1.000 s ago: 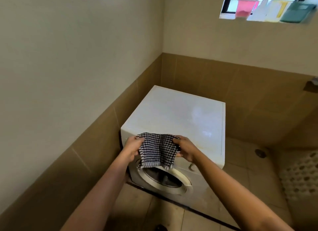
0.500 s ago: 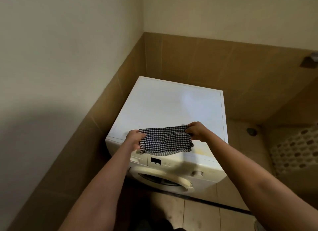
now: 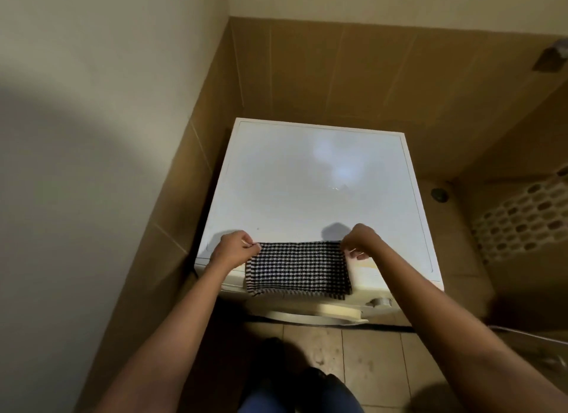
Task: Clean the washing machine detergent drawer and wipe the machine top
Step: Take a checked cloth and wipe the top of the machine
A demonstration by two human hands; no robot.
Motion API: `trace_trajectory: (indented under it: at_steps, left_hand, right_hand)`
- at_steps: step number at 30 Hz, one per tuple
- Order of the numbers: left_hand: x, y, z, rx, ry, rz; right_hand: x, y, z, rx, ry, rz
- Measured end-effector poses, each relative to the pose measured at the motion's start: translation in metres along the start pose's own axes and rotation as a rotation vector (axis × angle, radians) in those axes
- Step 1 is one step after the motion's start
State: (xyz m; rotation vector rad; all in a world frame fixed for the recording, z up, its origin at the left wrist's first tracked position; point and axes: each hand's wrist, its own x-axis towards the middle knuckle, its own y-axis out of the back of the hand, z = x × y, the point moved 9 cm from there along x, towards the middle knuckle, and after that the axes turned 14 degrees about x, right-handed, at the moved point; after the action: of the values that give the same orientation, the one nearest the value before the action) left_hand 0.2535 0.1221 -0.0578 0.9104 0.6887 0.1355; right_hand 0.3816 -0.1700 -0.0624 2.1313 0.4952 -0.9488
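Your left grip (image 3: 235, 249) pinches one corner of the checked cloth (image 3: 298, 268), your right grip (image 3: 358, 240) the other | cloth lies along the front edge of the machine top (image 3: 313, 182), long axis left-right, lower part draped over | top lies straight beyond; both grips equally near.

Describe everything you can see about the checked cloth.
The cloth is black-and-white checked, woven-looking, with a striped hem along its near edge. It is spread out as a rectangle over the front edge of the washing machine top, hem hanging down. The left hand and right hand pinch its far corners.
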Motion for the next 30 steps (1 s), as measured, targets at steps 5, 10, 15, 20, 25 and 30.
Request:
trace_trajectory:
  at_steps: [5,10,15,20,25,30]
  left_hand:
    - [0.007,0.029,-0.009,0.042,-0.101,0.364]
    - [0.016,0.033,-0.021,-0.011,-0.247,0.443]
    - [0.022,0.03,-0.03,0.045,-0.36,0.52]
    - [0.039,0.029,-0.043,0.001,-0.398,0.529]
    - [0.046,0.033,-0.055,-0.157,-0.397,0.517]
    - [0.056,0.034,-0.061,-0.313,-0.423,0.428]
  right_hand:
    - [-0.033,-0.012,-0.036,-0.07,0.439,0.529]
    - [-0.063,-0.126,-0.065,-0.372,1.068,0.19]
    - [-0.043,-0.18,-0.046,-0.81,1.217,-0.041]
    - [-0.04,-0.183,-0.029,-0.824,1.232,0.22]
    - [-0.048,-0.203,-0.035,-0.779,1.275,0.45]
    - [-0.066,-0.271,-0.07,-0.888,1.46,0.559]
